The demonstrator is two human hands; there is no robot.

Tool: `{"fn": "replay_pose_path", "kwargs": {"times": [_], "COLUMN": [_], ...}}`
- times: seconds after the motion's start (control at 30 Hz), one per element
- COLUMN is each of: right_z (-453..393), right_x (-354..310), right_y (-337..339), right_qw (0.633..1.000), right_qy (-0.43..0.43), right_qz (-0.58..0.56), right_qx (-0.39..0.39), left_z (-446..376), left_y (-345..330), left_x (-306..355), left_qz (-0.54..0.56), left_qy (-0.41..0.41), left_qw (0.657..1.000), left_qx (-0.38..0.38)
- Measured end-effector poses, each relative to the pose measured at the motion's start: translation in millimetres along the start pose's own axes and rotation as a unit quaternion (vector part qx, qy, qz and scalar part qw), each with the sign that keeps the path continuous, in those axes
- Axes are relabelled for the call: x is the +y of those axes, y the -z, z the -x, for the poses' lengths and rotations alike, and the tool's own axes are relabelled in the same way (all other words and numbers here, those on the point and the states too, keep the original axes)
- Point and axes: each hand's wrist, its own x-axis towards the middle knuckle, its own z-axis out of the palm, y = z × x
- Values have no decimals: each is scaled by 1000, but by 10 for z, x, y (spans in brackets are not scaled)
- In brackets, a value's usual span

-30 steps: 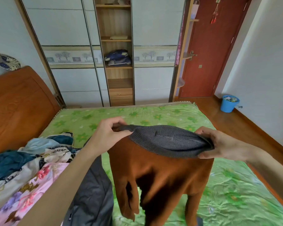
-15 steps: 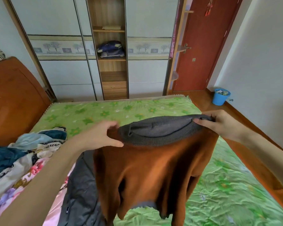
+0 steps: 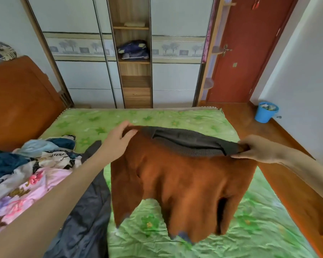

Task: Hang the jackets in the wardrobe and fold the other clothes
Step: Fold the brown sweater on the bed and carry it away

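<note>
Clothes pile, far left on the bed: a heap of perhaps five or six garments, the count uncertain because they overlap. Beside it lies one dark grey jacket, spread flat and partly under the left forearm. Left hand: its grip is clenched on one end of the grey ribbed band of the single brown sweater. The sweater hangs free above the green sheet, its two sleeves dangling toward the mattress. Right hand: its grip pinches the other end of the same band, pulling it taut. Behind stands one wardrobe, its sliding panels closed beside an open shelf column; one blue bucket sits at far right. Step in hand, as judged: spreading the sweater for folding. The next move likely calls for lowering it flat onto bare sheet, sleeves smoothed outward.
</note>
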Motion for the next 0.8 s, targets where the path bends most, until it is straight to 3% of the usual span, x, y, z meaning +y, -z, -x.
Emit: {"fn": "replay_pose_path", "kwargs": {"times": [0.1,0.2,0.27,0.4,0.53,0.63,0.8], "right_z": [-296,-471,-577,-541,-132,248,761], "right_x": [277,444,558,712,830,902,811], "right_y": [379,666,708,361,-100,-302,-121], "right_qw": [988,938,906,914,931,951,951], "right_qy": [43,60,61,97,116,113,131], "right_qz": [-11,-62,-125,-202,-188,-174,-215], "right_qx": [148,336,399,338,290,232,180], "left_z": [-335,-644,-758,-592,-11,380,628], "left_y": [-116,-27,-7,-221,-444,-448,-228], "left_x": [389,641,702,643,298,106,236], "left_qz": [-19,-93,-93,-17,21,19,10], "left_qy": [-37,-69,-36,50,140,149,134], "left_qw": [991,968,962,980,984,988,982], "left_qx": [126,224,256,193,113,25,-134]}}
